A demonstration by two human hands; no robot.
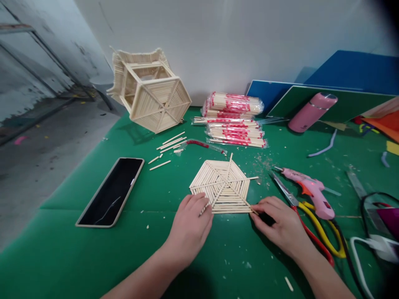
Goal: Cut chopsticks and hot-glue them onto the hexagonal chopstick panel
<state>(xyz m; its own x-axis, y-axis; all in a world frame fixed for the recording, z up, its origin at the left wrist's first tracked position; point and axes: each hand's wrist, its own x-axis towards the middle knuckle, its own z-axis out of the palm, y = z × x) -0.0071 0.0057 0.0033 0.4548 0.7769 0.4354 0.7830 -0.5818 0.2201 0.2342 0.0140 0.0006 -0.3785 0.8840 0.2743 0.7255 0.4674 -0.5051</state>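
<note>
A flat hexagonal panel of thin wooden sticks (232, 198) lies on the green table in front of me, with crossing spokes over its rows. Two spoke ends stick out past its far and right edges. My left hand (192, 226) is closed over the panel's near left corner and hides it; a bit of stick shows by the fingers. At the near right corner, my right hand (279, 222) pinches the panel's edge where a spoke ends. Behind stands a hexagonal stick-built lantern-like frame (162, 106), tipped on its side.
Bundled wooden sticks (233, 133) in plastic and loose sticks (171, 143) lie beyond the panel. To the left is a phone (110, 193). Scissors (322, 226), a pink glue gun (308, 187) and cables lie close by my right arm. A pink bottle (311, 112) leans at the back.
</note>
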